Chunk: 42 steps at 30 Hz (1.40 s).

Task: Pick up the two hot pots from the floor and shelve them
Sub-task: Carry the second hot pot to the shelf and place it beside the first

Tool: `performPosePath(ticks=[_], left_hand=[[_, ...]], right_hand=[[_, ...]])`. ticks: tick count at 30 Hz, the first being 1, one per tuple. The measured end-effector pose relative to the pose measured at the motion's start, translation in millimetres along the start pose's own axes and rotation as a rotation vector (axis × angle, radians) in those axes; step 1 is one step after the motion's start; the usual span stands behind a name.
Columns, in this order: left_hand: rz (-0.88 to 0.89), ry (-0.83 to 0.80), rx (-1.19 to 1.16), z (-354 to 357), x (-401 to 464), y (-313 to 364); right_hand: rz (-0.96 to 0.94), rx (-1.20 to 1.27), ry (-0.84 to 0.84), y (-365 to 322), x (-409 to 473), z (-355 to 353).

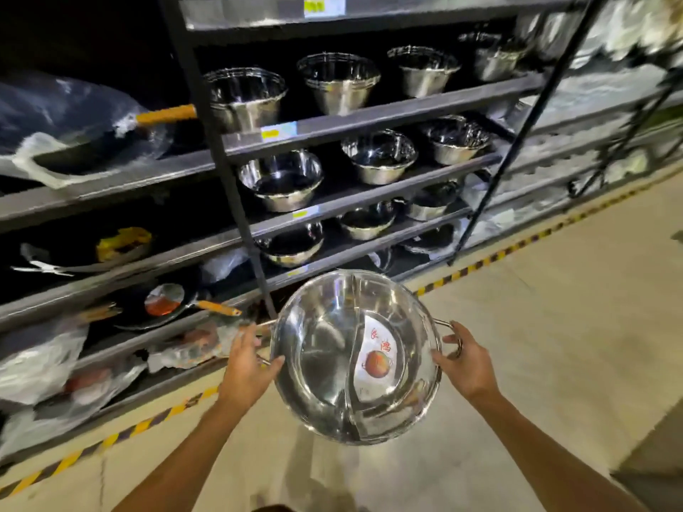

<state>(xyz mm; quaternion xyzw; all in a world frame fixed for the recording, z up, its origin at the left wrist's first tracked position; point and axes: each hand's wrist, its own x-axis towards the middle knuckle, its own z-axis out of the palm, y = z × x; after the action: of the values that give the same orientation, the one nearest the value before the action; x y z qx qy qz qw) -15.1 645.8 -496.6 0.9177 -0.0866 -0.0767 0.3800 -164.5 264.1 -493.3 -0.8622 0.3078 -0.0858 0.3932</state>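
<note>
While the left hand [245, 358] and right hand [466, 360] are each closing a grip on a side handle, the hot pot [356, 358] is hanging level between them, facing shelves [369, 206] straight ahead.

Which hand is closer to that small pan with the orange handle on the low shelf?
Left. The left hand grips the hot pot's near handle just below and right of the orange-handled pan; the right hand holds the opposite handle, the whole pot farther away.
</note>
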Motion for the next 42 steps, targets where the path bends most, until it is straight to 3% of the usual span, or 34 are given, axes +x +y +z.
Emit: performPosePath(ticks=[4,9,17,23,28,32,37,42], left_hand=[[0.034,-0.070,0.013,46.7,34.4,54.3],[-0.002,-0.024,0.048,85.7,81.7,79.8],[-0.138,0.028,-0.005,137.5,167.4,84.5],[-0.250,0.155,-0.104,149.6,181.7,91.4],[-0.436,0.334,-0.144,169.7,163.0,78.3],[-0.627,0.459,-0.108,234.9,150.2,37.0],[-0.825,0.511,-0.158,363.8,175.1,-62.9],[-0.868,0.626,-0.136,497.8,205.7,-181.5]], right_hand=[[0.039,-0.019,0.024,35.8,37.1,-44.8],[0.019,-0.049,0.006,50.5,106.7,-60.2],[-0.042,-0.138,-0.123,43.0,256.1,-42.7],[-0.152,-0.198,-0.282,30.7,348.5,-9.0],[-0.292,-0.234,-0.499,19.4,410.6,50.3],[-0.393,-0.227,-0.663,46.8,456.9,130.3],[-0.365,-0.176,-0.780,142.7,509.8,263.3],[-0.376,-0.051,-0.751,247.5,550.9,397.9]])
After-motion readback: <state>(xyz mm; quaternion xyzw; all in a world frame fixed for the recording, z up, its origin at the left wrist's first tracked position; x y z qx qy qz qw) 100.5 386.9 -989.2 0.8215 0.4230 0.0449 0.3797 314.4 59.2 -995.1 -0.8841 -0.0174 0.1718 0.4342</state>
